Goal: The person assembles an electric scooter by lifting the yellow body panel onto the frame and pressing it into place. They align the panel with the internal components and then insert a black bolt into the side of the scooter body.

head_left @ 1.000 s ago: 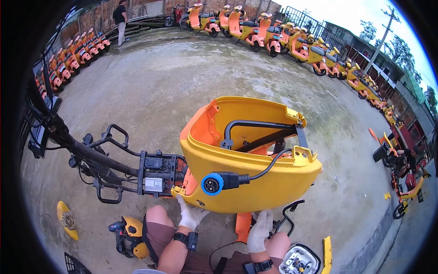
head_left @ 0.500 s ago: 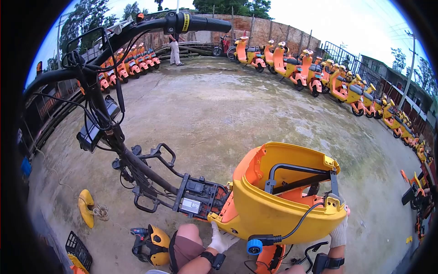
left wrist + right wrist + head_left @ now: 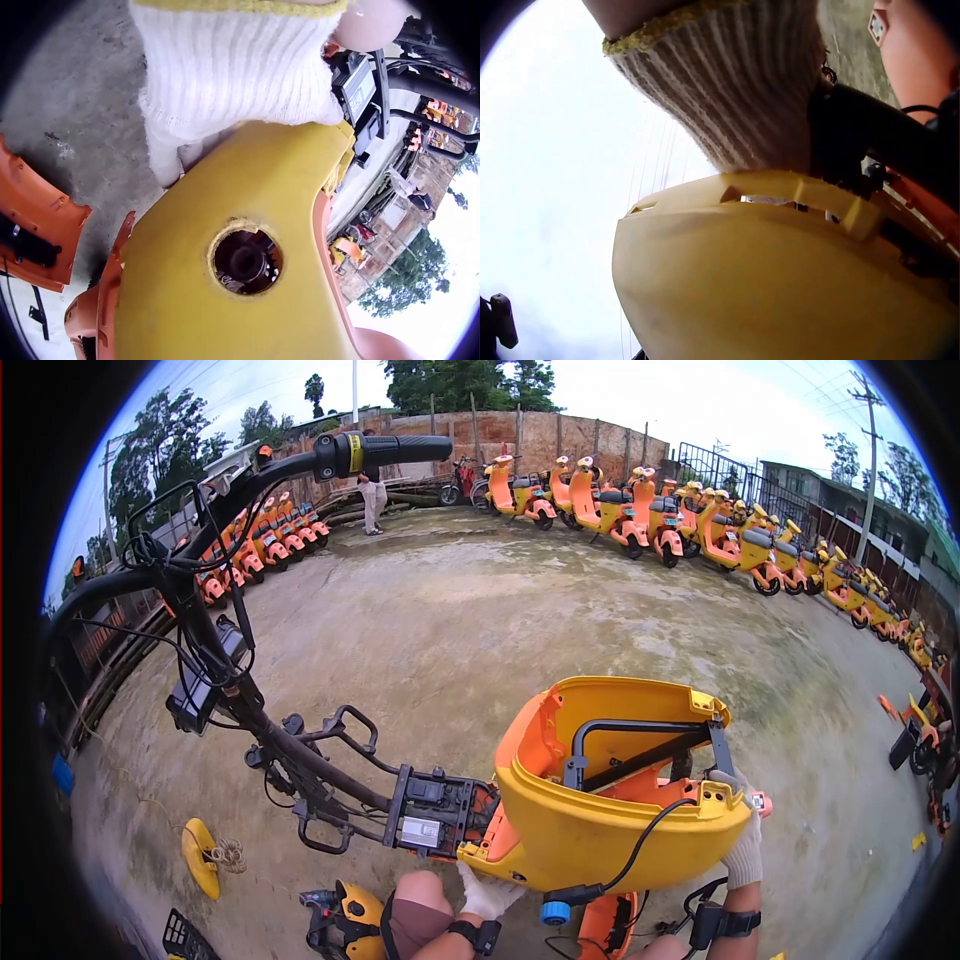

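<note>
A yellow scooter body cover with an orange front inside sits around the black seat frame. My gloved left hand grips its lower front corner, the thumb up along the edge. In the left wrist view the glove wraps that corner of the yellow panel, above a round hole. My gloved right hand holds the rear end of the cover. The right wrist view has this glove behind the rim, its fingers hidden. A charging plug with a blue ring hangs by a black cable over the near side.
The bare scooter frame with handlebar extends left. Near my legs lie an orange panel and a yellow-black part with a drill. A yellow piece with cord lies further left. Parked scooters line the yard.
My right hand has moved from below the near side to the rear end of the cover. The plug has swung to hang downward. The head view has tilted up; my left hand stays at its corner.
</note>
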`<state>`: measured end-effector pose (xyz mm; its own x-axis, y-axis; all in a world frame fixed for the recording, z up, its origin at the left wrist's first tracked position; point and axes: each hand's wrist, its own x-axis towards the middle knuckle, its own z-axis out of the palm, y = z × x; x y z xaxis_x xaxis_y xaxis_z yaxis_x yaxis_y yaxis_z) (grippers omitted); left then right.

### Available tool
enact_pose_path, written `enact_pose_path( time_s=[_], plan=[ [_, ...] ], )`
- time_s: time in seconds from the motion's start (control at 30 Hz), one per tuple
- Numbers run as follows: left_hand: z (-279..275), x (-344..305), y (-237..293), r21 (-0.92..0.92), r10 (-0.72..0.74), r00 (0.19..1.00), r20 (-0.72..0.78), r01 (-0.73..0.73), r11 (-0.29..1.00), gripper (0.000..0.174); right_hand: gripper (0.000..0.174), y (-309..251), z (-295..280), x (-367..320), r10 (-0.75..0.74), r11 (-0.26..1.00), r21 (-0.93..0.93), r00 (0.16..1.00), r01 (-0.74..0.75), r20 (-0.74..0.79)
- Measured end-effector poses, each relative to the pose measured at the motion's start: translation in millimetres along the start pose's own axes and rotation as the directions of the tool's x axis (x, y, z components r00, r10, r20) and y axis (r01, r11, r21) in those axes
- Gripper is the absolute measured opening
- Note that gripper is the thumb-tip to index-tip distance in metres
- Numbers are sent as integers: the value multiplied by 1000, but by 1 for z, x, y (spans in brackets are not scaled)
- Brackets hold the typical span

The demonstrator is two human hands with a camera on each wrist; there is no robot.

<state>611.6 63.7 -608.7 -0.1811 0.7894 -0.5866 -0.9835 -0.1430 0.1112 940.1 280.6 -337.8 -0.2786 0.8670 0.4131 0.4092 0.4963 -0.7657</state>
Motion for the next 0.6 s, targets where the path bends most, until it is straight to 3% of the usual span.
enact_pose_path(
  time_s=[0.1,0.2,0.37,0.47,0.6],
  plan=[
    [-7,5,11,79,38,992,123,-48,996,116,39,5,3,0,21,994,110,1000,-21,-2],
    [10,-2,29,15,88,996,4,-88,996,112,38,10,4,-1,54,962,268,998,-57,16],
    [26,-6,48,142,-51,998,28,46,989,95,36,8,4,-2,114,818,561,992,-122,49],
    [20,0,55,142,-101,991,83,88,986,86,37,9,5,-2,59,924,378,998,-56,5],
    [36,-10,50,116,-101,994,37,96,989,83,39,12,3,0,10,988,155,1000,-9,-11]
  ],
)
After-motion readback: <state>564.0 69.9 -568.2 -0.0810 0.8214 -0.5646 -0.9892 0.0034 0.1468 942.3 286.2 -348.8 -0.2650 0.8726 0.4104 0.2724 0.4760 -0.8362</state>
